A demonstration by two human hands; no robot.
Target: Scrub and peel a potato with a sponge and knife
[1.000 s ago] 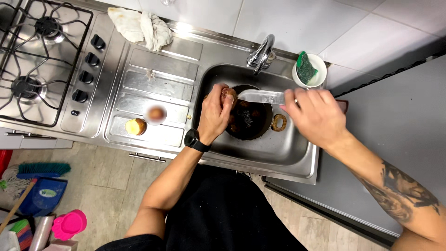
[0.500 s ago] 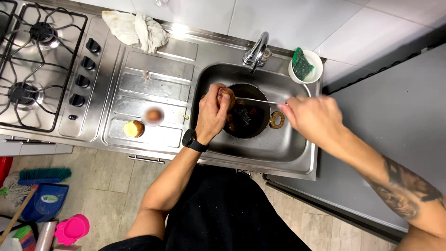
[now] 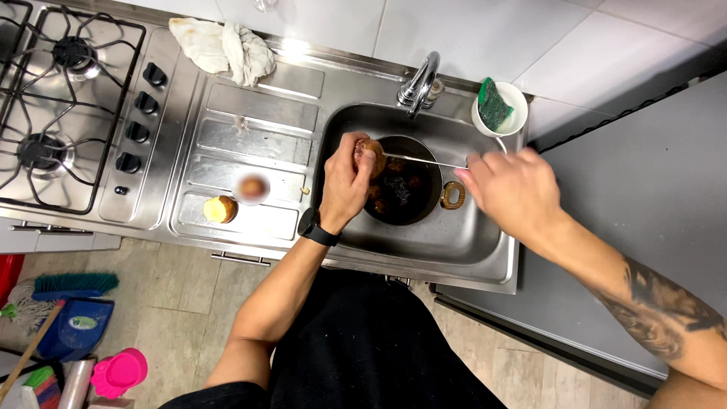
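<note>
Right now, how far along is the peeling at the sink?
Done: two pale pieces on the drainboard look peeled; scraps lie in the dark pot. In hand: left hand holds a brown potato, right hand a knife against it. Unpeeled ones left: none visible.

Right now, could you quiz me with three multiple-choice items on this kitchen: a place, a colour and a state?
1. Where is the dark pot? A in the sink; B on the stove; C on the floor.
2. What colour is the sponge in the white cup? A pink; B green; C black.
3. What is the left hand doing? A hanging empty; B turning a knob; C gripping a brown round food item.

A: the pot sits in the basin.
B: the sponge is green.
C: fingers wrap it over the pot.
</note>
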